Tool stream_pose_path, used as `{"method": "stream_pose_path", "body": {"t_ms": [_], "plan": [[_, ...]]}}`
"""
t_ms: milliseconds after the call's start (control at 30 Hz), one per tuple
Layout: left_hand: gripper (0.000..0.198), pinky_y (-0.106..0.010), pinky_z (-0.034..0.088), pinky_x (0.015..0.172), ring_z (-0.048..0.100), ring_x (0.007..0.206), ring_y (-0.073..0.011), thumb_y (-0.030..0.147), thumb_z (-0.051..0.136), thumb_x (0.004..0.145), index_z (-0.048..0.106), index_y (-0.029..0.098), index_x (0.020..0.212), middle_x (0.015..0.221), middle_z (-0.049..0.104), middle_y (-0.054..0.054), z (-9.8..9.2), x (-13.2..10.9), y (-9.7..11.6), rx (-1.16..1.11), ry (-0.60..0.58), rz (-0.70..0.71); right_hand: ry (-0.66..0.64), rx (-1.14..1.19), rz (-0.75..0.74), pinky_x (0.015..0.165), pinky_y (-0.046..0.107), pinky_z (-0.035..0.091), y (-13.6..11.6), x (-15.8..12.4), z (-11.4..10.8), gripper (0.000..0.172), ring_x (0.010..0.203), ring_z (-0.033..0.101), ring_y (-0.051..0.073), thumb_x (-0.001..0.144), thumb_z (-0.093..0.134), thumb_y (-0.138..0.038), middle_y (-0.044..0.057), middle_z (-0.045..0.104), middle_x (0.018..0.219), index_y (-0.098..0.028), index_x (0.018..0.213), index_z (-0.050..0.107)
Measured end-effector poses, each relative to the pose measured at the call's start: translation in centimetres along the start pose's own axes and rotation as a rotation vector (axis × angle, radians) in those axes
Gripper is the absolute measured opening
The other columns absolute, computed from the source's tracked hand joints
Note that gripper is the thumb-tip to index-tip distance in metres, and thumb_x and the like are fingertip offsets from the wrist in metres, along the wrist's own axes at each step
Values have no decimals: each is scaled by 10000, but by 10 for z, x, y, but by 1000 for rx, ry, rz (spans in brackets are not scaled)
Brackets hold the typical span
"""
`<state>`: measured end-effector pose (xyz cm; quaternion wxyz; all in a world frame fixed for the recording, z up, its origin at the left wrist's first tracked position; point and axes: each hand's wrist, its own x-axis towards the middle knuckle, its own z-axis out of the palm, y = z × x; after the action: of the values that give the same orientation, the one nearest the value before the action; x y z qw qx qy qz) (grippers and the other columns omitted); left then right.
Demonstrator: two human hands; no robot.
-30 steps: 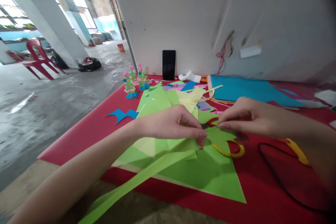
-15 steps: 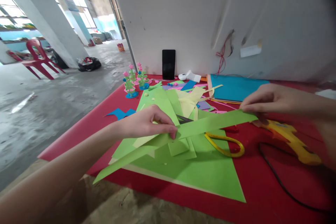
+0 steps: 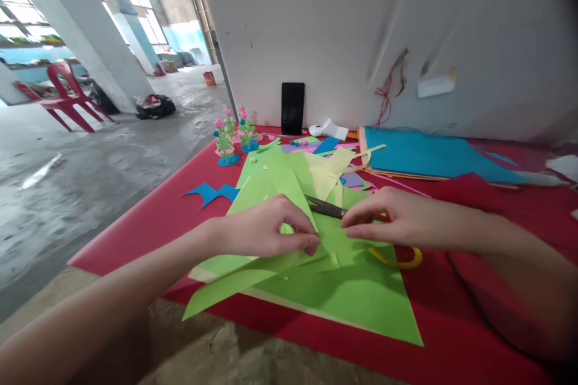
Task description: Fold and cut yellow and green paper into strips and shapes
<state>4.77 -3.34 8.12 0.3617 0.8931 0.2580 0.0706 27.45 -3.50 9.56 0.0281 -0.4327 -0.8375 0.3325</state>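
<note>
My left hand (image 3: 275,228) pinches a long green paper strip (image 3: 226,290), whose free end hangs toward the table's front edge. To its right, my right hand (image 3: 383,219) is apart from the strip, with thumb and fingers slightly separated and nothing visible between them. Scissors (image 3: 327,209) with dark blades lie under and beside my right hand, a yellow handle loop (image 3: 409,260) showing below it. Beneath both hands spread large green paper sheets (image 3: 352,301). Pale yellow paper pieces (image 3: 325,171) lie just behind the scissors.
Small paper trees (image 3: 228,147) stand at the back left, near a blue paper cutout (image 3: 208,194). A black phone (image 3: 292,108) leans on the white wall panel. Blue sheets (image 3: 415,153) lie at the back right; a dark cord (image 3: 474,298) crosses the red table (image 3: 158,210).
My right hand has let go of the strip's right end and moved left, toward my left hand. The strip is no longer stretched between them. The yellow glue gun is now mostly hidden.
</note>
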Motion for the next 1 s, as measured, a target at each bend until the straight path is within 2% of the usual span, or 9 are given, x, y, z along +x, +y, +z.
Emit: {"method": "stream_pose_path", "body": {"t_ms": [67,167,367,500,667,767,833,933,1000], "plan": [[273,-202,421,654,587,679,-110,230,430,846,669,105,802,760,668,-59,1,1,3,6,-8,11,-66,72,-31,481,220,310,-6,4,10,275,559,459,103,753,506,-409,-2,596,655,-190,772,671],[268,-204,418,642,582,669,-108,224,432,846,666,99,808,757,664,-62,1,1,7,2,-3,29,-122,192,2,438,220,257,-8,6,17,269,497,395,78,758,498,-388,-5,589,615,-170,710,648],[234,-213,413,642,570,677,-109,189,460,826,666,105,755,753,650,-53,1,0,8,-34,13,52,-96,175,112,400,238,201,-8,3,16,267,425,323,68,712,537,-409,0,586,544,-178,636,648],[243,-219,399,621,559,665,-110,217,459,829,670,118,758,750,651,-44,1,1,8,-41,32,-2,-48,152,161,395,232,227,-10,2,14,238,430,371,75,691,551,-397,4,613,562,-192,632,656],[306,-217,389,601,553,662,-114,315,438,845,672,125,791,764,653,-50,1,1,7,-81,39,-53,-51,173,197,426,222,302,-12,1,12,220,482,464,96,693,552,-367,18,642,601,-182,645,660],[325,-209,385,597,546,673,-113,347,432,846,680,136,823,778,656,-49,0,2,7,-103,45,-53,-58,191,202,428,218,312,-14,-1,11,222,486,466,96,690,552,-360,25,648,613,-169,660,662],[317,-197,376,565,532,665,-108,363,439,839,667,157,914,792,651,-42,0,2,6,-135,73,-72,-65,193,197,423,213,305,-14,-2,9,214,479,447,88,687,552,-344,21,643,605,-164,648,662],[347,-177,321,471,459,568,-82,412,487,800,623,185,1025,703,599,-9,-1,3,5,-183,102,-153,-81,178,198,421,212,308,-14,-3,7,213,487,457,94,681,557,-348,18,633,591,-169,650,668],[367,-177,262,423,367,495,-62,458,501,776,647,175,960,597,511,15,0,3,4,-202,64,-207,-93,169,200,414,216,300,-14,-3,7,229,486,465,100,685,555,-371,18,626,585,-175,668,672]]}}
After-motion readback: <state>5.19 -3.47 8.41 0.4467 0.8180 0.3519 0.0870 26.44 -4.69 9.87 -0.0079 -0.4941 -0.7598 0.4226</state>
